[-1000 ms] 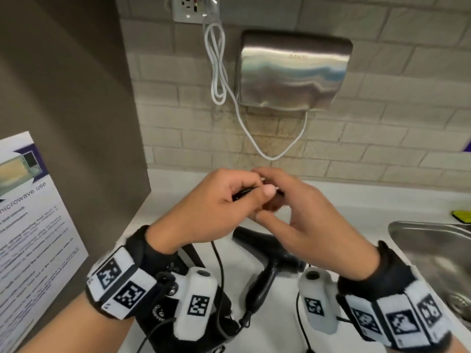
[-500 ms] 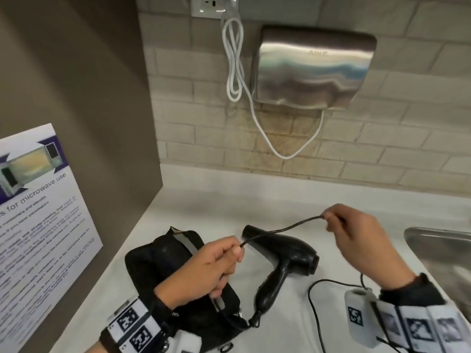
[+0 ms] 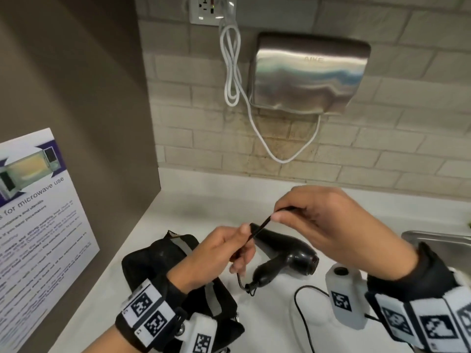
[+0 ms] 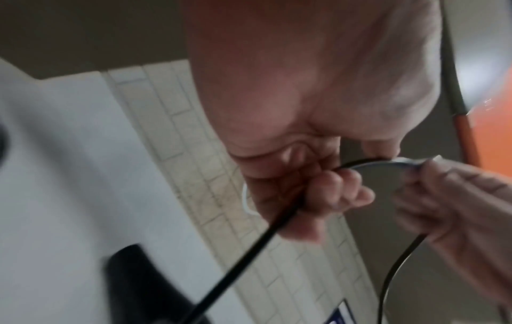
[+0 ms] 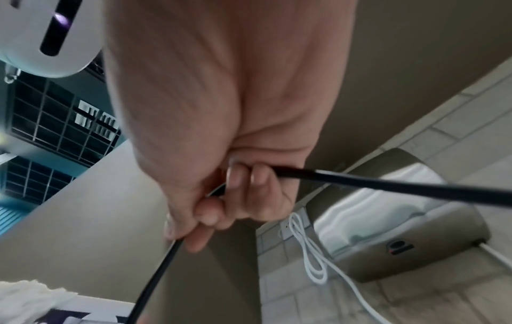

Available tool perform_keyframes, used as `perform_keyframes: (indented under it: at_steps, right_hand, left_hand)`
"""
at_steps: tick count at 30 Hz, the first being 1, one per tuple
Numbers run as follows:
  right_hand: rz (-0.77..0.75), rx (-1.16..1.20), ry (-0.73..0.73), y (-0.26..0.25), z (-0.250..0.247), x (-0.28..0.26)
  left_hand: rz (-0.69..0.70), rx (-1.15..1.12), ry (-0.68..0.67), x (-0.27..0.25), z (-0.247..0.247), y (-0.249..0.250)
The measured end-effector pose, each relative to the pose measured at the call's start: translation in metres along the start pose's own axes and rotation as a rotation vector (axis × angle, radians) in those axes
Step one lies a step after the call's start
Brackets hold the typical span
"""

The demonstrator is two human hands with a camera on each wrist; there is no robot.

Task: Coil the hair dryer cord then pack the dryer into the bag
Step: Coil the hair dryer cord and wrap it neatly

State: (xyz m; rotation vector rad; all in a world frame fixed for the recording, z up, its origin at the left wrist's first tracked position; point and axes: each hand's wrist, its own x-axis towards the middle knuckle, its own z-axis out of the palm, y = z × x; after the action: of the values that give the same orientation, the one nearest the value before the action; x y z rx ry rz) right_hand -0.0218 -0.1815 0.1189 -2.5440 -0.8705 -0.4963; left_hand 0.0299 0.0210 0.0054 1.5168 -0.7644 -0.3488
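A black hair dryer point(image 3: 285, 253) lies on the white counter point(image 3: 198, 200), its handle toward me. Its black cord point(image 3: 262, 224) runs from the handle base up into my left hand point(image 3: 224, 250), which grips it in curled fingers point(image 4: 332, 184). A short stretch spans to my right hand point(image 3: 318, 220), which pinches the cord point(image 5: 360, 182) between thumb and fingers above the dryer. More cord point(image 3: 303, 314) loops on the counter at the lower right. The black bag point(image 3: 163, 261) lies left of the dryer, partly under my left wrist.
A steel hand dryer point(image 3: 311, 75) with a white cable point(image 3: 232, 67) hangs on the tiled wall behind. A steel sink point(image 3: 438, 240) sits at the right. A brown side panel with a microwave notice point(image 3: 38, 212) closes the left.
My right hand has come back left toward my left hand, shortening the cord span between them. The left hand has risen slightly, still gripping the cord.
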Motion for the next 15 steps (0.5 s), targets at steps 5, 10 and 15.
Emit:
perform_keyframes:
  at_steps: [5,10,15]
  right_hand:
    - [0.012,0.022,0.214,0.003,-0.013,0.013]
    - [0.231,0.204,0.407,0.042,0.010,0.024]
    - [0.428,0.316,0.538,0.085,0.040,0.019]
  left_hand:
    - [-0.023,-0.097,0.078,-0.017,0.015,-0.043]
    - [-0.011,-0.247,0.272,-0.012,0.023,-0.036]
    - [-0.020,-0.646,0.287,-0.008,0.011,-0.022]
